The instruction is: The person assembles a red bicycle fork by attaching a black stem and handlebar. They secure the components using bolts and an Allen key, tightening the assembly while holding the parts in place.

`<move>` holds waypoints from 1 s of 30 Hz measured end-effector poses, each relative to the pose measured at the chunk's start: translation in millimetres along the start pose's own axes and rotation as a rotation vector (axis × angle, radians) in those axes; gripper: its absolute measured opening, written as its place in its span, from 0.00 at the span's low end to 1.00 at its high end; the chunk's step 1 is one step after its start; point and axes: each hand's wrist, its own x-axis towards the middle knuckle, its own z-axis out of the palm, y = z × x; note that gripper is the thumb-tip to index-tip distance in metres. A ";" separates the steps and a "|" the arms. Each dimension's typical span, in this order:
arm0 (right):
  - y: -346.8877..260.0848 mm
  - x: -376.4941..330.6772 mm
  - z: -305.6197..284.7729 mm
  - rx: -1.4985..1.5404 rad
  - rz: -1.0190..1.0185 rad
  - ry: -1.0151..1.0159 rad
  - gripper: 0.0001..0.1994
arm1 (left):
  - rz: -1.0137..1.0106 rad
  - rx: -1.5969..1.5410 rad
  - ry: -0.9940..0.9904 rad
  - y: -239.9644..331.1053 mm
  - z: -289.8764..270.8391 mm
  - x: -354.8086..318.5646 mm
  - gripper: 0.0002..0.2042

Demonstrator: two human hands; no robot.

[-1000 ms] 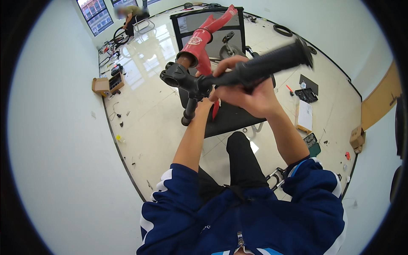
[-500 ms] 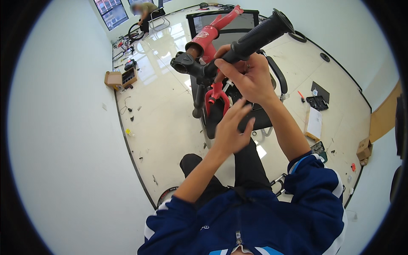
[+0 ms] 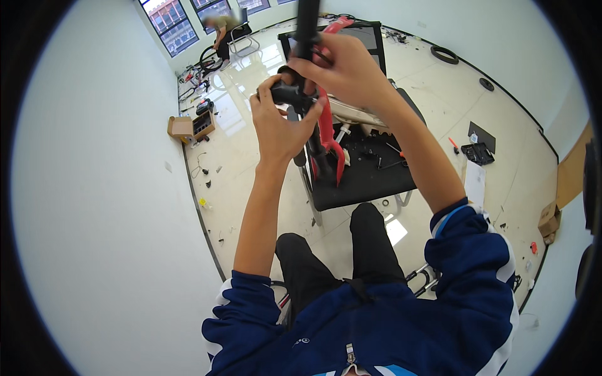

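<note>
A black bicycle handlebar [image 3: 306, 34] is upright in front of me, its upper end cut off by the picture's edge. My right hand [image 3: 348, 70] is closed round it just below the grip. At the bar's middle sits the black stem [image 3: 287, 94], with my left hand [image 3: 280, 130] wrapped about it, thumb on the right and fingers on the left. Behind my hands, the red bicycle frame [image 3: 326, 122] with its fork rests at a black chair [image 3: 370, 185]. My hands partly hide the joint between stem and frame.
Small tools [image 3: 392, 161] lie on the chair seat. Left on the floor is an open cardboard box [image 3: 182, 128]; right, a black tool case [image 3: 478, 153] and a white sheet [image 3: 475, 182]. A tyre [image 3: 444, 55] lies farther back. Another person [image 3: 221, 34] sits by the windows with a wheel.
My left hand has risen from below the handlebar and taken hold of the stem. The bar has swung from slanting right to upright, my right hand moving left with it.
</note>
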 end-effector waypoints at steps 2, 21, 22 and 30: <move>-3.4 19.7 2.0 -0.037 -0.035 -0.085 0.12 | -0.086 -0.075 0.068 0.3 4.9 4.9 0.36; 64.3 62.9 29.7 0.160 0.063 -0.324 0.17 | -0.720 -0.411 0.006 -6.3 -26.5 30.2 0.33; 57.3 65.0 27.4 0.180 0.142 -0.365 0.17 | -0.737 -0.384 -0.015 -6.2 -29.0 30.9 0.33; 52.9 96.7 36.2 0.300 0.322 -0.595 0.16 | -0.670 -0.469 -0.065 -14.7 -31.2 36.7 0.34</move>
